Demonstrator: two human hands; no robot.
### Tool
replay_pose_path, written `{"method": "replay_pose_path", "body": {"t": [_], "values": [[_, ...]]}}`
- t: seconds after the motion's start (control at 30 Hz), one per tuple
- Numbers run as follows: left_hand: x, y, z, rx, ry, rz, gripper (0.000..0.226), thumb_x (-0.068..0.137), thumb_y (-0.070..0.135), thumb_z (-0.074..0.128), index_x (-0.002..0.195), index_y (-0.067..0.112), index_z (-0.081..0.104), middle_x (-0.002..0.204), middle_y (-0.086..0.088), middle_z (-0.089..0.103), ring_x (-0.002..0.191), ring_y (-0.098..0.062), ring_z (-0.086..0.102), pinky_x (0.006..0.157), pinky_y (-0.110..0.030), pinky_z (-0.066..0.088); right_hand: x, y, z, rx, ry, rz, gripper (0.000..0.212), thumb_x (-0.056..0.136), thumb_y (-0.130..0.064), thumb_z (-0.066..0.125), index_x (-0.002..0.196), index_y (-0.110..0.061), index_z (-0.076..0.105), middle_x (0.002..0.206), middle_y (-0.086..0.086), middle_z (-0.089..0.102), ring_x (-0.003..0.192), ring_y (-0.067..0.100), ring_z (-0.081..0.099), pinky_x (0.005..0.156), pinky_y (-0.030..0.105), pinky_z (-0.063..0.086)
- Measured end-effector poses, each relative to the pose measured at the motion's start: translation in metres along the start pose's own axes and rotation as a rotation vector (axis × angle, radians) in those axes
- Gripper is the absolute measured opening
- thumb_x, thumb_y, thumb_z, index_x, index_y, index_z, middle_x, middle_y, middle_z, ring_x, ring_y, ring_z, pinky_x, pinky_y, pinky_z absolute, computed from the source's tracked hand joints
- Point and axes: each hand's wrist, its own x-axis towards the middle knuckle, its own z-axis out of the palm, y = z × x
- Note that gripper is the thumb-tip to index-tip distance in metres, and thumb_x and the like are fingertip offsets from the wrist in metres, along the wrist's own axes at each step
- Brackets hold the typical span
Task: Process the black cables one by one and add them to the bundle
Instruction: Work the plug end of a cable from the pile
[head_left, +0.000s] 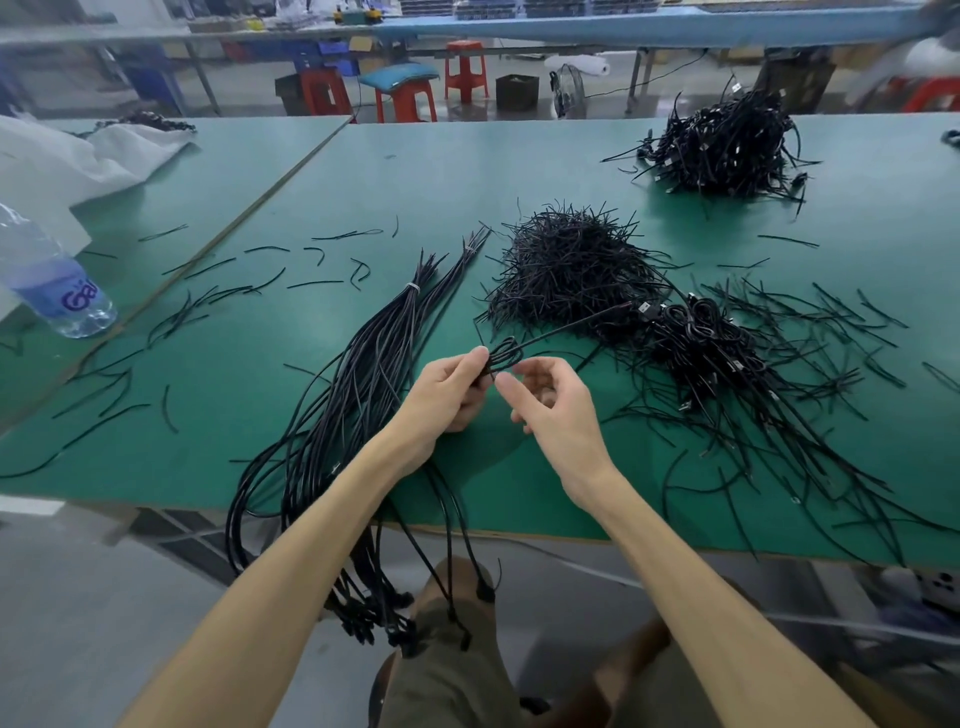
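My left hand (449, 392) pinches a looped black cable (506, 356) just above the green table (208, 395); its free end runs up and right to a USB plug (647, 308). Strands from that hand hang down over the table's front edge. My right hand (550, 400) hovers beside the loop with its fingers loosely curled, holding nothing that I can see. To the left lies the bundle (363, 374) of long black cables, tied with a white band near its far end and drooping off the front edge.
A heap of short black ties (571, 265) sits ahead, coiled cables (706, 348) lie to its right, and another cable pile (727, 145) stands far right. Loose tie pieces litter the table. A water bottle (49, 280) and white bag (78, 156) are at left.
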Motion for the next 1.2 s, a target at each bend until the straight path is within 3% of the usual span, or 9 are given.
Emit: {"method": "replay_pose_path", "body": {"t": [0.2,0.37,0.47,0.57,0.73,0.87,0.97,1.1,1.2], "values": [[0.0,0.002,-0.002,0.019,-0.091,-0.023,0.043,0.109,0.039,0.044,0.07,0.021,0.052,0.057,0.008,0.025,0.045,-0.011,0.018,0.042,-0.021,0.016,0.003,0.002,-0.008,0.25,-0.049,0.05,0.033,0.09,-0.026,0.077,0.118,-0.016,0.064,0.091,-0.002,0.065,0.073,0.01,0.062,0.066,0.023,0.049],[-0.001,0.003,-0.002,0.075,-0.172,-0.022,0.045,0.106,0.043,0.048,0.064,0.03,0.051,0.059,0.007,0.024,0.049,-0.012,0.017,0.043,-0.02,0.017,0.004,0.001,-0.008,0.224,-0.123,0.002,0.04,0.083,-0.022,0.084,0.12,-0.022,0.068,0.088,-0.003,0.071,0.079,0.007,0.064,0.073,0.018,0.049],[-0.002,0.005,-0.005,0.108,-0.23,-0.042,0.044,0.103,0.047,0.049,0.061,0.033,0.055,0.059,0.007,0.025,0.05,-0.013,0.018,0.043,-0.019,0.018,0.004,-0.001,-0.007,0.228,-0.209,-0.045,0.05,0.081,-0.018,0.085,0.127,-0.03,0.068,0.09,0.006,0.068,0.085,0.013,0.063,0.09,0.027,0.052],[-0.001,0.004,-0.006,0.127,-0.26,-0.058,0.043,0.105,0.046,0.05,0.064,0.032,0.054,0.06,0.007,0.024,0.05,-0.012,0.017,0.044,-0.019,0.017,0.004,-0.002,-0.007,0.248,-0.251,-0.056,0.059,0.082,-0.013,0.084,0.133,-0.034,0.064,0.092,0.015,0.06,0.088,0.021,0.06,0.092,0.032,0.053],[0.0,0.002,-0.007,0.11,-0.225,-0.06,0.042,0.106,0.041,0.05,0.065,0.03,0.051,0.059,0.007,0.024,0.049,-0.011,0.018,0.042,-0.018,0.018,0.003,0.002,-0.006,0.191,-0.213,-0.055,0.043,0.081,-0.015,0.086,0.12,-0.025,0.071,0.098,0.004,0.074,0.092,0.017,0.067,0.089,0.031,0.054],[0.001,0.003,-0.007,0.033,-0.192,-0.076,0.032,0.106,0.038,0.049,0.093,0.023,0.074,0.056,0.009,0.024,0.047,-0.01,0.018,0.041,-0.018,0.017,0.004,0.003,-0.006,0.169,-0.2,-0.035,0.038,0.081,-0.016,0.085,0.117,-0.02,0.071,0.11,0.005,0.076,0.104,0.02,0.071,0.095,0.032,0.055],[0.001,0.003,-0.007,-0.011,-0.182,-0.093,0.033,0.108,0.034,0.045,0.111,0.035,0.078,0.056,0.011,0.026,0.046,-0.008,0.02,0.041,-0.018,0.018,0.002,0.003,-0.003,0.039,-0.163,-0.05,0.034,0.085,-0.025,0.082,0.117,-0.026,0.07,0.113,0.0,0.071,0.101,0.011,0.067,0.095,0.031,0.054],[0.0,0.005,-0.004,-0.038,-0.147,-0.082,0.049,0.108,0.032,0.045,0.069,0.031,0.074,0.054,0.011,0.027,0.044,-0.007,0.02,0.039,-0.018,0.017,0.001,0.003,0.003,-0.248,-0.078,-0.135,0.016,0.094,-0.034,0.071,0.107,-0.029,0.065,0.106,-0.006,0.051,0.085,-0.003,0.053,0.083,0.018,0.046],[0.0,0.004,-0.002,-0.046,-0.103,-0.086,0.055,0.108,0.029,0.045,0.054,0.03,0.059,0.052,0.01,0.029,0.042,-0.008,0.021,0.039,-0.019,0.016,-0.002,0.002,0.005,-0.313,-0.073,-0.165,0.009,0.098,-0.032,0.066,0.104,-0.025,0.062,0.104,-0.009,0.048,0.085,0.001,0.055,0.081,0.023,0.048]]}}
